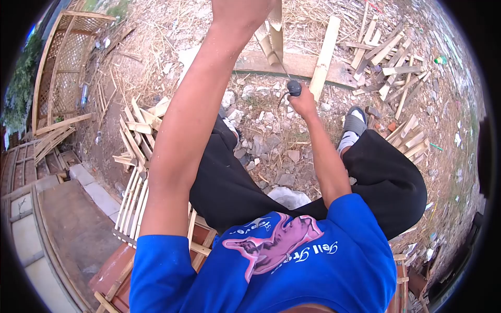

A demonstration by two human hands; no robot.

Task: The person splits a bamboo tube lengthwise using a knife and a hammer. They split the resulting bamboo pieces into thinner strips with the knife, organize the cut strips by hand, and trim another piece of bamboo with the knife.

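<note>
My right hand (304, 102) is closed around the black handle of a knife (294, 87). The thin blade, seen nearly edge-on, slants up and left to a split bamboo piece (276, 39). That bamboo stands with its lower end near a long wooden board (253, 61) on the ground. At the top edge, my left hand (242, 9) is beside the bamboo's upper part; its fingers are out of the frame, so its grip cannot be seen. A pale bamboo strip (326, 49) lies across the board, just beyond my right hand.
Cut strips form a pile (391, 57) at the upper right, with more strips (409, 138) beyond my right foot. Another heap (138, 128) and a slatted wooden piece (133, 203) are at the left. Stones (266, 143) lie between my feet. A lattice panel (68, 57) stands far left.
</note>
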